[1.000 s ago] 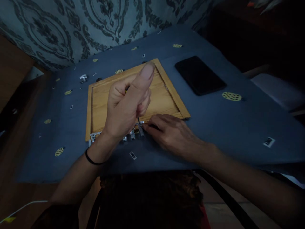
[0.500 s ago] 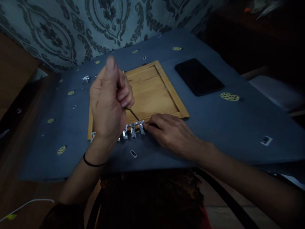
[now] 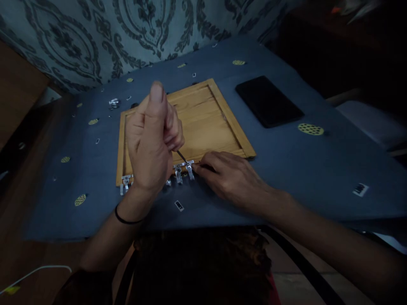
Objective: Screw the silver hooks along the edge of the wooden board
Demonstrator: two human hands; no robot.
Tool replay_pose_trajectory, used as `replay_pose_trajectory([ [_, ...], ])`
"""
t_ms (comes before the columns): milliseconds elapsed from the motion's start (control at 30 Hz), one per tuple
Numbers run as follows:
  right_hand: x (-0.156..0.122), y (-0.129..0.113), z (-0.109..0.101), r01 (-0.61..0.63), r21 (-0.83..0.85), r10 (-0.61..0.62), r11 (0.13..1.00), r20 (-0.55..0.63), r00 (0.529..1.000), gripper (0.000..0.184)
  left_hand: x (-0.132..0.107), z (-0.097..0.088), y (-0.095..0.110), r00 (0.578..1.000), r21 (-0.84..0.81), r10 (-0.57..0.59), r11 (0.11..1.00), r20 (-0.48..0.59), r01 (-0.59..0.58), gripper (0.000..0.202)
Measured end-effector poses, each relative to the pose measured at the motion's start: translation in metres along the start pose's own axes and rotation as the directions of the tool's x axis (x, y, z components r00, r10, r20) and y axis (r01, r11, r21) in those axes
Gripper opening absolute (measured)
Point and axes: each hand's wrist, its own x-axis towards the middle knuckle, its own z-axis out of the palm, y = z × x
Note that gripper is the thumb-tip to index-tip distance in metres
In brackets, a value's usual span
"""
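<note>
A wooden framed panel (image 3: 203, 123) lies flat on a blue cloth. Along its near edge sits a metal hook rack (image 3: 184, 168) with several silver hooks. My left hand (image 3: 152, 140) is raised above the panel's near left part, fingers wrapped round a thin screwdriver (image 3: 182, 156) whose tip points down at the rack, thumb up. My right hand (image 3: 230, 178) rests on the cloth just right of the rack, fingers curled and pressing on the rack's right end.
A black phone (image 3: 269, 101) lies to the right of the panel. Small yellow perforated discs (image 3: 310, 128) and tiny metal parts (image 3: 113, 102) are scattered over the blue cloth (image 3: 318, 169). A small dark tag (image 3: 179, 206) lies near the front edge. A patterned curtain hangs behind.
My left hand has turned and shifted left, from a thumb-forward fist over the rack to an upright grip, with the screwdriver shaft now showing. My right hand has stayed at the rack.
</note>
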Motion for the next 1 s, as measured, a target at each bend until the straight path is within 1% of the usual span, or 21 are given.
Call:
replay_pose_trajectory([
  [100, 0.0, 0.0, 0.0, -0.009, -0.006, 0.009, 1.0, -0.01, 1.0, 0.018, -0.001, 0.001, 0.001, 1.0, -0.03, -0.027, 0.999, -0.015, 0.026, 0.063],
  [333, -0.001, 0.0, 0.0, -0.012, -0.008, 0.012, 1.0, 0.007, 1.0, 0.02, 0.001, -0.004, -0.008, 0.999, -0.028, 0.041, 0.999, 0.035, -0.04, 0.067],
  [433, 0.0, 0.0, 0.0, -0.009, 0.004, 0.009, 1.0, 0.004, 1.0, 0.019, 0.0, -0.005, -0.01, 0.996, -0.025, 0.048, 0.999, 0.075, -0.047, 0.066],
  [533, 0.0, 0.0, 0.0, -0.013, -0.009, 0.013, 1.0, -0.001, 1.0, 0.02, -0.001, -0.005, -0.009, 0.995, -0.015, 0.046, 0.999, 0.085, -0.045, 0.065],
  [633, 0.001, 0.0, 0.0, -0.013, -0.015, 0.013, 1.0, 0.023, 1.0, 0.02, -0.003, -0.007, -0.01, 0.991, 0.013, 0.047, 0.999, 0.126, -0.049, 0.06],
  [700, 0.001, 0.001, 0.0, -0.009, -0.008, 0.01, 1.0, 0.032, 0.999, 0.02, -0.003, -0.01, -0.01, 0.984, 0.044, 0.052, 0.997, 0.171, -0.06, 0.053],
  [767, 0.001, 0.001, -0.001, -0.006, -0.001, 0.006, 1.0, 0.032, 0.999, 0.02, -0.004, -0.013, -0.009, 0.98, 0.081, 0.05, 0.994, 0.193, -0.067, 0.045],
  [833, 0.001, 0.0, -0.001, -0.01, 0.001, 0.01, 1.0, 0.028, 1.0, 0.021, -0.005, -0.014, -0.007, 0.984, 0.095, 0.018, 0.995, 0.176, -0.035, 0.037],
  [1000, 0.001, 0.0, -0.001, -0.017, 0.0, 0.017, 1.0, 0.048, 0.999, 0.022, -0.004, -0.004, -0.001, 0.993, -0.002, -0.088, 0.996, 0.073, 0.088, 0.032],
])
